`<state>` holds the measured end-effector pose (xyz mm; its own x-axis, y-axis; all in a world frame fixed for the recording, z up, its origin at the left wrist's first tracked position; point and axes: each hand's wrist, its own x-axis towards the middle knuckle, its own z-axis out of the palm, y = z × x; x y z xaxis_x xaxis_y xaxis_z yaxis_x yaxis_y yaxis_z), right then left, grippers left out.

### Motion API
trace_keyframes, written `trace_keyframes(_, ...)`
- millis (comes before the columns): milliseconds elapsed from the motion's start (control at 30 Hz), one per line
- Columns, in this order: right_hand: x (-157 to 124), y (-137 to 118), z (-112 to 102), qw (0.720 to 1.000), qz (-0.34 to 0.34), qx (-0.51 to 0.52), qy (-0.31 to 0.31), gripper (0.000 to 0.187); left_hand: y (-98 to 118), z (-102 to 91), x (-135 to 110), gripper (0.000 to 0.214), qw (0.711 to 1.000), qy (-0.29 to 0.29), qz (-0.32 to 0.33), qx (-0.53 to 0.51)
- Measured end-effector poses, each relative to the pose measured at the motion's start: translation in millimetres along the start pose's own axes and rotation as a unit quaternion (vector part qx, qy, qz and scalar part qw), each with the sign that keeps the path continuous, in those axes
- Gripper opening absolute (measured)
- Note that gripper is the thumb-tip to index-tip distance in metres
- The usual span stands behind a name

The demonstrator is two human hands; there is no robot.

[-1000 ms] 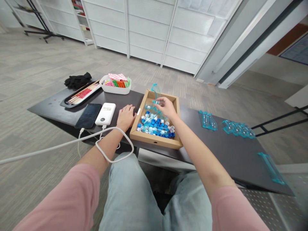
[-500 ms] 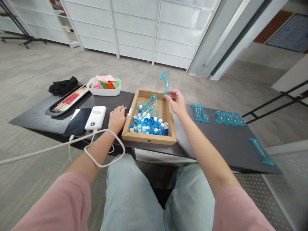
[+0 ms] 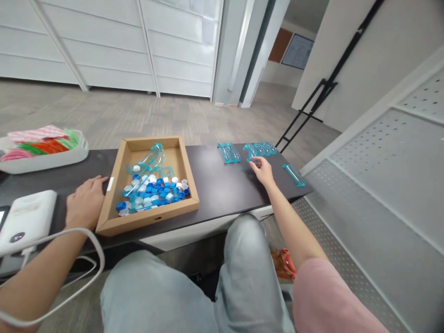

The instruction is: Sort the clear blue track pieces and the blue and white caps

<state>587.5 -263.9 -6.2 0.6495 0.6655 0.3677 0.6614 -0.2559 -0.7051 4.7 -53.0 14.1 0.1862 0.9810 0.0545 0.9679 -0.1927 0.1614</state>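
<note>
My left hand (image 3: 85,202) lies flat on the table against the left wall of a shallow cardboard box (image 3: 147,217), its fingers stretched out. Inside the box are many blue, white and clear hexagonal beads (image 3: 152,189), with clear teal curved plastic pieces (image 3: 156,157) above them. Over on the right, my right hand (image 3: 262,171) pinches the near end of a curved teal plastic piece (image 3: 248,153), at the left end of a row of similar curved pieces (image 3: 265,149). The fingers partly hide that end.
Another group of teal pieces (image 3: 229,153) lies left of the row, and a straight teal piece (image 3: 294,175) to its right. A white basket (image 3: 48,159) of colourful craft sticks, a white power bank (image 3: 29,219) and a looped cable (image 3: 99,249) are on the left.
My right hand has carried the curved teal piece from above the box to the row on the right. My view has turned right; the left hand stays beside the box.
</note>
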Motion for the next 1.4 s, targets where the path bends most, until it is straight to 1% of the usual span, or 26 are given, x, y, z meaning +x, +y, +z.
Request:
trace_keyframes(100,-4.6,9.8,5.1,0.999,-0.004,-0.022,-0.031,0.047,-0.1,-1.5,-0.5,0.083,1.0,-0.003,0.002,-0.009)
trace_keyframes(200,-3.2,14.8,8.8,0.997,-0.006,-0.055,-0.061,0.041,-0.7,-1.6,0.2,0.086,1.0,0.002,0.006,-0.03)
trace_keyframes(333,3.2,19.2,13.3,0.992,-0.018,-0.088,-0.09,0.037,-3.7,-2.8,1.9,0.081,0.999,-0.006,0.004,-0.044)
trace_keyframes(433,9.3,20.8,18.5,0.987,-0.036,-0.116,-0.103,0.035,-7.7,-6.5,3.4,0.078,0.998,-0.031,0.024,-0.057)
trace_keyframes(500,13.4,20.9,22.2,0.984,-0.042,-0.131,-0.11,0.035,-9.7,-9.0,4.0,0.08,0.996,-0.048,0.039,-0.061)
trace_keyframes(767,26.2,17.3,30.5,0.976,-0.029,-0.182,-0.119,0.043,-9.5,-10.0,4.5,0.085,0.997,-0.052,0.05,-0.035)
trace_keyframes(933,25.7,14.4,30.9,0.969,-0.032,-0.211,-0.124,0.043,-9.8,-11.2,5.8,0.084,0.997,-0.06,0.045,-0.022)
trace_keyframes(1033,22.4,12.0,30.8,0.966,-0.059,-0.225,-0.113,0.049,-9.8,-11.5,6.3,0.084,0.997,-0.067,0.038,-0.017)
trace_keyframes(1167,22.8,8.1,37.5,0.96,-0.131,-0.235,-0.075,0.061,-8.6,-12.0,4.7,0.082,0.997,-0.06,0.043,-0.023)
trace_keyframes(1233,25.8,6.5,44.5,0.959,-0.141,-0.235,-0.076,0.057,-8.2,-12.2,4.0,0.081,0.997,-0.059,0.044,-0.02)
trace_keyframes(1333,30.6,5.4,54.9,0.96,-0.141,-0.226,-0.09,0.042,-9.1,-11.3,4.7,0.08,0.997,-0.059,0.044,-0.015)
trace_keyframes(1400,32.4,6.0,59.2,0.959,-0.151,-0.217,-0.103,0.037,-10.5,-10.0,6.0,0.079,0.997,-0.055,0.043,-0.017)
